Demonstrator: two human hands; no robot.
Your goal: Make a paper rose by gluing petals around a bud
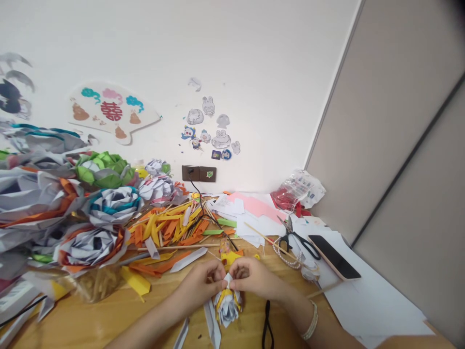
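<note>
Low over the wooden table, a small white-and-yellow paper flower point(228, 310) lies between my hands, its rosette facing me. My left hand point(208, 277) pinches the upper left side of a pointed white fold on it. From the other side, my right hand point(250, 277) pinches the same fold with thumb and finger. Folded white paper strips point(211, 325) lie just below my left hand. Something yellow and orange point(229, 254) sits right behind my fingertips, partly covered. A black cord loop point(268, 327) rests below my right forearm.
Large folded paper flowers point(96, 247) crowd the left side. Orange and yellow paper strips point(170, 224) and thin sticks are heaped behind my hands. Scissors point(290, 237), a bead string point(286, 257), a phone point(334, 257) and white sheets point(378, 305) lie right. A plastic bag point(300, 190) stands against the wall.
</note>
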